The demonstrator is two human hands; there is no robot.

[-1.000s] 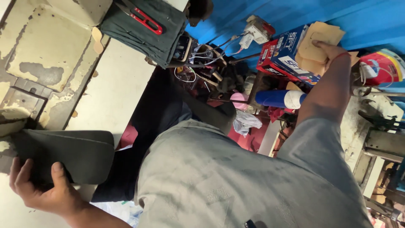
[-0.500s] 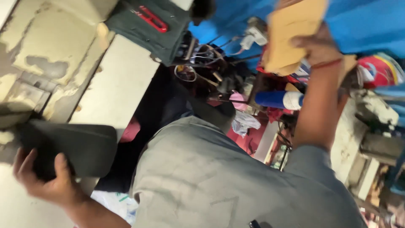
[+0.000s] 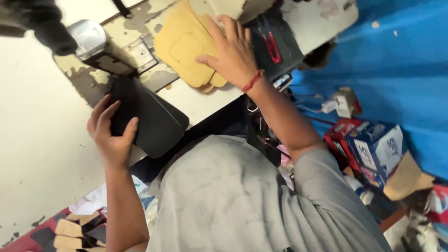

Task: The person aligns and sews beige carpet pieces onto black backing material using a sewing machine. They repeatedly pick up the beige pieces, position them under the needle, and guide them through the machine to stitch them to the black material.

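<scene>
My left hand (image 3: 111, 132) grips a flat black leather-like piece (image 3: 149, 119) lying on the worn cream table (image 3: 42, 130), close to the metal foot of a sewing machine (image 3: 88, 42). My right hand (image 3: 232, 52) presses flat on a stack of tan cut pieces (image 3: 184, 46) resting on the table near the far edge. A red thread band circles my right wrist. My fingers there are spread over the stack's edge.
A dark pouch with red snips (image 3: 273, 46) lies beside the tan stack. Boxes in red and blue (image 3: 373, 144) and a tan scrap (image 3: 406, 179) sit by the blue wall. Tan and black cut pieces (image 3: 70, 231) lie at the lower left.
My right hand brought the tan pieces from the boxes by the blue wall across onto the table. The view swung; my left hand stays on the black piece.
</scene>
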